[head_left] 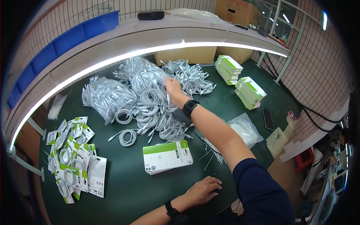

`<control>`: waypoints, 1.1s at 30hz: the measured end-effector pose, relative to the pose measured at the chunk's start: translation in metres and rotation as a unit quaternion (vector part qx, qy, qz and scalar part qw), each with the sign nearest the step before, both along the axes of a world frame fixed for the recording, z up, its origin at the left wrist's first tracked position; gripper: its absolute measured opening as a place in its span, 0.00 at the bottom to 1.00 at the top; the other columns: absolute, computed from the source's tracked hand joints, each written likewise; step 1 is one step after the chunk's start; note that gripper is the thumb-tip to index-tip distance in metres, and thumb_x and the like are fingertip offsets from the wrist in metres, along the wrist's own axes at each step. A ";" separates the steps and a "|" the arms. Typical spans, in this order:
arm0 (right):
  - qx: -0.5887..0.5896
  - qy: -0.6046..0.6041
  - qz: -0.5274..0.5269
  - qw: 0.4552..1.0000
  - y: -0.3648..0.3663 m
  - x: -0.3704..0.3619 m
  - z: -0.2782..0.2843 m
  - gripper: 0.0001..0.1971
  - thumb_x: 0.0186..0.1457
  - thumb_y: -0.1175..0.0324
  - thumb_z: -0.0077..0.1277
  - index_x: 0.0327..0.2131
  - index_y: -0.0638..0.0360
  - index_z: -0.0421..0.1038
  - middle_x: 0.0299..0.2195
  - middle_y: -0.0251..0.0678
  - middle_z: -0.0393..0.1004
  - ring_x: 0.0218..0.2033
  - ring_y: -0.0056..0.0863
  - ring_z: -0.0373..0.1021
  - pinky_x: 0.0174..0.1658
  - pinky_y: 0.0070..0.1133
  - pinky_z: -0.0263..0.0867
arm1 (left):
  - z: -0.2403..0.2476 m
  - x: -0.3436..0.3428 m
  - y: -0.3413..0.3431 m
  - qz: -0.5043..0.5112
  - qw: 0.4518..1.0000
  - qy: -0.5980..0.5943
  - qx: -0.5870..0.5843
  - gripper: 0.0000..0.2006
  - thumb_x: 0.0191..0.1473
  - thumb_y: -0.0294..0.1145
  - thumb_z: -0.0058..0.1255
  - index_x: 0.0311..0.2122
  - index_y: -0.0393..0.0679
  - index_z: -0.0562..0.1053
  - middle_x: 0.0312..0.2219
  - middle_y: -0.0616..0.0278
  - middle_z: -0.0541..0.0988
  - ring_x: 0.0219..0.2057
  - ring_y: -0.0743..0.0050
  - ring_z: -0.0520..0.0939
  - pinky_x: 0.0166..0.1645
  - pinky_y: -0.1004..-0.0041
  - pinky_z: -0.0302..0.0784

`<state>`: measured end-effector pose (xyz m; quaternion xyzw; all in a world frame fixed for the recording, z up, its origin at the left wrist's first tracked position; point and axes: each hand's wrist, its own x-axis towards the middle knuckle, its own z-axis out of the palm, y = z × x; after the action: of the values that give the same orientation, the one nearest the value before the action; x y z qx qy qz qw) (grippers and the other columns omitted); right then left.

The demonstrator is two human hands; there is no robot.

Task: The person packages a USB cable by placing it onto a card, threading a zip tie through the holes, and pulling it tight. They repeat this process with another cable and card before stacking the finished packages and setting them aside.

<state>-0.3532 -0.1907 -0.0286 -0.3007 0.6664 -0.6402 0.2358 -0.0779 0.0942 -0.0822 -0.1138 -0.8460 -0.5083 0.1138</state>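
Observation:
My right hand reaches over a large heap of coiled white cables, at the edge of a clear plastic bag full of more cables. Its fingers are closed and slightly blurred; what they grip is hard to make out among the cables. Near the front edge, my left hand lies on the green table with its fingers stretched out and nothing in them. Between the two hands is a stack of green-and-white cards. A single coiled cable lies left of the stack.
Carded cables are piled at the left. Two green-and-white card stacks stand at the far right, near a phone. A bag of white pieces and loose cable ties lie by my right arm. A lit shelf spans the back.

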 end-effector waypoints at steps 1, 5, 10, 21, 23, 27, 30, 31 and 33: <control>0.037 0.069 -0.029 0.997 -0.002 0.019 0.002 0.30 0.62 0.48 0.52 0.53 0.68 0.69 0.39 0.48 0.75 0.44 0.38 0.72 0.49 0.36 0.69 | -0.001 -0.002 0.001 -0.002 1.000 0.008 -0.001 0.13 0.52 0.26 0.61 0.44 0.41 0.77 0.51 0.59 0.77 0.54 0.55 0.76 0.57 0.63 0.75; 0.124 0.310 -0.040 0.942 0.004 0.091 0.006 0.29 0.60 0.51 0.54 0.55 0.64 0.67 0.47 0.56 0.72 0.44 0.50 0.72 0.49 0.39 0.69 | 0.000 0.000 0.000 0.002 1.000 0.013 -0.017 0.13 0.52 0.26 0.61 0.44 0.41 0.77 0.51 0.59 0.77 0.54 0.55 0.76 0.57 0.63 0.75; 0.133 0.557 0.068 0.817 0.023 0.120 0.006 0.27 0.58 0.52 0.56 0.55 0.59 0.69 0.50 0.55 0.69 0.43 0.54 0.72 0.48 0.48 0.67 | 0.000 0.000 0.000 0.009 1.000 0.020 -0.015 0.13 0.51 0.25 0.61 0.43 0.41 0.78 0.50 0.58 0.78 0.53 0.55 0.77 0.56 0.63 0.76; 0.007 0.641 0.014 0.767 0.045 0.034 0.104 0.17 0.59 0.55 0.55 0.45 0.56 0.74 0.35 0.49 0.76 0.39 0.49 0.76 0.39 0.40 0.74 | -0.001 -0.001 0.002 0.021 0.999 0.012 0.022 0.12 0.51 0.25 0.62 0.42 0.41 0.78 0.49 0.59 0.78 0.51 0.56 0.78 0.53 0.64 0.78; 0.091 0.581 -0.017 0.808 0.039 -0.034 0.097 0.22 0.62 0.50 0.49 0.51 0.55 0.73 0.41 0.54 0.77 0.44 0.55 0.74 0.47 0.44 0.72 | -0.001 0.002 0.003 0.025 0.999 -0.002 0.028 0.12 0.51 0.25 0.62 0.42 0.41 0.78 0.49 0.59 0.78 0.51 0.56 0.78 0.53 0.64 0.78; 0.361 0.458 -0.024 0.812 0.049 -0.156 0.062 0.37 0.62 0.33 0.37 0.63 0.49 0.67 0.59 0.54 0.70 0.60 0.57 0.67 0.62 0.42 0.64 | -0.003 0.003 0.004 0.026 0.999 -0.009 0.039 0.13 0.52 0.25 0.62 0.44 0.41 0.77 0.50 0.59 0.78 0.51 0.56 0.78 0.53 0.65 0.78; 0.395 0.374 0.012 0.839 0.052 -0.187 0.030 0.38 0.62 0.33 0.35 0.67 0.46 0.63 0.66 0.48 0.63 0.67 0.47 0.60 0.68 0.38 0.55 | -0.004 0.010 0.006 0.011 0.998 -0.018 0.059 0.13 0.53 0.25 0.61 0.45 0.40 0.76 0.50 0.58 0.77 0.52 0.56 0.77 0.53 0.64 0.78; 0.337 0.364 0.041 0.867 0.045 -0.216 0.011 0.39 0.62 0.33 0.36 0.67 0.47 0.61 0.66 0.47 0.63 0.67 0.45 0.60 0.69 0.36 0.54 | -0.002 0.011 0.007 0.025 0.998 -0.022 0.059 0.13 0.53 0.25 0.61 0.45 0.40 0.76 0.50 0.58 0.77 0.52 0.56 0.77 0.53 0.64 0.78; 0.277 0.354 0.077 0.890 0.042 -0.254 -0.014 0.39 0.62 0.34 0.38 0.68 0.47 0.60 0.66 0.47 0.63 0.68 0.43 0.59 0.69 0.35 0.52 | 0.001 0.005 0.010 -0.006 0.997 -0.017 0.081 0.13 0.54 0.25 0.60 0.45 0.39 0.76 0.50 0.58 0.76 0.52 0.55 0.77 0.53 0.64 0.78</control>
<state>-0.6068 -0.1484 -0.0430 -0.4799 0.8311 -0.2602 0.1065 -0.0734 0.1047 -0.0807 -0.1007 -0.8031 -0.5777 0.1054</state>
